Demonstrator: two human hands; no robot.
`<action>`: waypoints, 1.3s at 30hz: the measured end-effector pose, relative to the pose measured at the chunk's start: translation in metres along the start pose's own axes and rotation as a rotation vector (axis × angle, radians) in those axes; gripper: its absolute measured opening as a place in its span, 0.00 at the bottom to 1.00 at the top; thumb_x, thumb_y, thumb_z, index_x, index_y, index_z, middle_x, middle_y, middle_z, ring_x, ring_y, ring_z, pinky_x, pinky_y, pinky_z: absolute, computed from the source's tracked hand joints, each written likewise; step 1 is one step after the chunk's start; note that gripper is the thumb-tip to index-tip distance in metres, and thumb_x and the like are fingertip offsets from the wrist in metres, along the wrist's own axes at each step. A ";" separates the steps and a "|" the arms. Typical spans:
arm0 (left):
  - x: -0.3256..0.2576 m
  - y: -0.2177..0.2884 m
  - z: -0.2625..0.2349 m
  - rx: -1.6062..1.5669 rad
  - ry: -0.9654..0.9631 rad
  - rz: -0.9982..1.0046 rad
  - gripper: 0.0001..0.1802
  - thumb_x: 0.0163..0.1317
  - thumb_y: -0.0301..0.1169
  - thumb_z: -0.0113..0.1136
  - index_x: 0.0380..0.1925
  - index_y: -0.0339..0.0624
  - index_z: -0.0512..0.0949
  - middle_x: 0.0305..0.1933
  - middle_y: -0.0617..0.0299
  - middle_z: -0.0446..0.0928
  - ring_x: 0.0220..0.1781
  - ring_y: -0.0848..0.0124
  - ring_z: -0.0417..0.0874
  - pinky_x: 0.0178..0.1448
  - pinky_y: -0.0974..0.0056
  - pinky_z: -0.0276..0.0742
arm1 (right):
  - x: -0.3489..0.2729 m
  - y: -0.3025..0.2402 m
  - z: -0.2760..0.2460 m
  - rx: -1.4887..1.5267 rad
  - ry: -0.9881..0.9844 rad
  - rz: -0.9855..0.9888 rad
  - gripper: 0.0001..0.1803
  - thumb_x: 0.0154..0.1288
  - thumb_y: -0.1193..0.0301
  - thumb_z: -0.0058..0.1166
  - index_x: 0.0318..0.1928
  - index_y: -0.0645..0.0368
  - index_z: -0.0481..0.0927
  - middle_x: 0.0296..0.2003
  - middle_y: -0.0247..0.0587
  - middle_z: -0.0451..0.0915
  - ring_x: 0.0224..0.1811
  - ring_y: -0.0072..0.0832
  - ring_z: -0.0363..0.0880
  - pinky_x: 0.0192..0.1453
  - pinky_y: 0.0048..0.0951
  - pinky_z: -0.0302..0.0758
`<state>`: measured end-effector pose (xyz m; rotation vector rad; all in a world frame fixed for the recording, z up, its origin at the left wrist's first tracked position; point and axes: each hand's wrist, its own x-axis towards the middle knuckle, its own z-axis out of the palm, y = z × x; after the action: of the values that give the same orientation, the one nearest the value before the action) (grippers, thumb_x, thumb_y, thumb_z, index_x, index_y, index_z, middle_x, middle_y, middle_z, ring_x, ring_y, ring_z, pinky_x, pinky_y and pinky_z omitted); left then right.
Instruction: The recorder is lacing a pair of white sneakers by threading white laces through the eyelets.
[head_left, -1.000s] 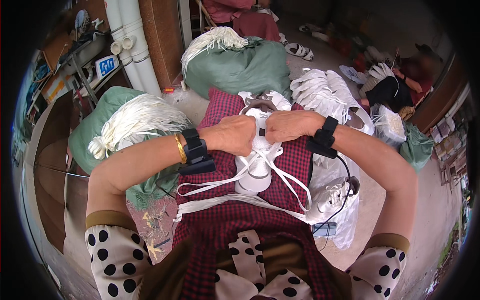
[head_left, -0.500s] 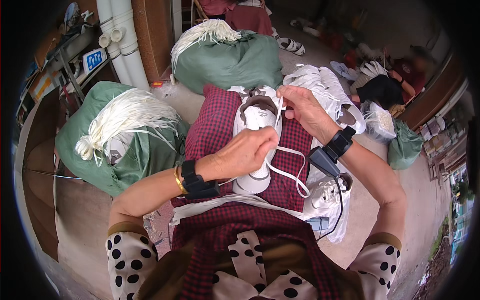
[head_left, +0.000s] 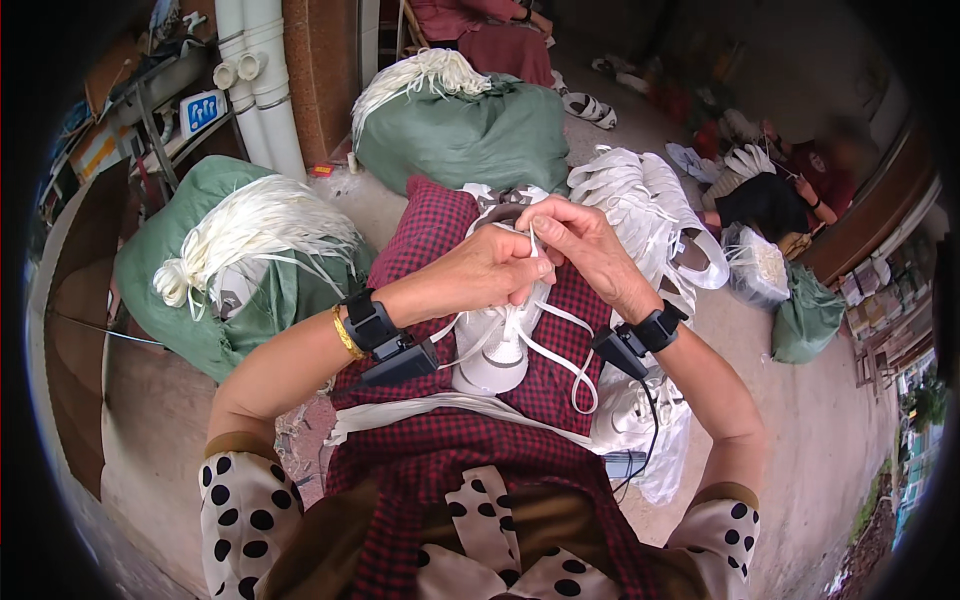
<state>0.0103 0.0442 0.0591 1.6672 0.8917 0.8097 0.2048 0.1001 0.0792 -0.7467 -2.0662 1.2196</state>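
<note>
A white sneaker [head_left: 490,362] lies on the checked cloth over my lap, its toe toward me. My left hand [head_left: 482,268] is closed above the tongue, covering much of the upper, with the white shoelace [head_left: 560,356] at its fingers. Close beside it, my right hand [head_left: 580,248] pinches the lace between thumb and forefinger near the shoe's collar. Loose lace loops down to the right of the toe. The eyelets under my hands are mostly hidden.
Green sacks [head_left: 460,135] stand ahead and at left, topped with bundles of white laces [head_left: 262,232]. White shoes [head_left: 640,205] pile up at right. Another sneaker [head_left: 640,412] lies in clear plastic by my right forearm. Two people sit farther off, one at right [head_left: 810,185].
My right hand has come down and left, meeting my left hand over the shoe. My left hand has risen toward the collar. The loose lace has shifted slightly.
</note>
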 end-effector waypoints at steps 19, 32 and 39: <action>0.011 -0.008 -0.007 0.605 0.277 0.748 0.08 0.66 0.27 0.59 0.41 0.37 0.84 0.45 0.54 0.76 0.43 0.62 0.80 0.48 0.59 0.77 | 0.003 0.031 -0.014 0.031 -0.405 0.158 0.08 0.66 0.72 0.59 0.43 0.61 0.84 0.39 0.25 0.80 0.45 0.14 0.73 0.55 0.23 0.71; -0.051 -0.070 -0.126 0.429 0.899 0.284 0.16 0.74 0.34 0.53 0.42 0.33 0.85 0.57 0.54 0.77 0.56 0.68 0.78 0.61 0.64 0.73 | -0.036 0.058 -0.091 0.351 0.368 0.219 0.18 0.79 0.57 0.47 0.48 0.58 0.81 0.35 0.36 0.87 0.32 0.17 0.83 0.29 0.16 0.70; -0.146 -0.094 -0.289 0.849 1.267 -0.084 0.21 0.70 0.43 0.57 0.40 0.35 0.86 0.26 0.56 0.82 0.30 0.64 0.77 0.42 0.61 0.75 | -0.124 0.127 -0.231 0.401 0.894 0.280 0.18 0.79 0.62 0.47 0.52 0.65 0.78 0.41 0.46 0.88 0.32 0.22 0.86 0.24 0.13 0.74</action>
<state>-0.3244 0.0711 0.0249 1.6473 2.4091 1.6038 0.4768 0.1887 0.0259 -1.1365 -0.9834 1.0990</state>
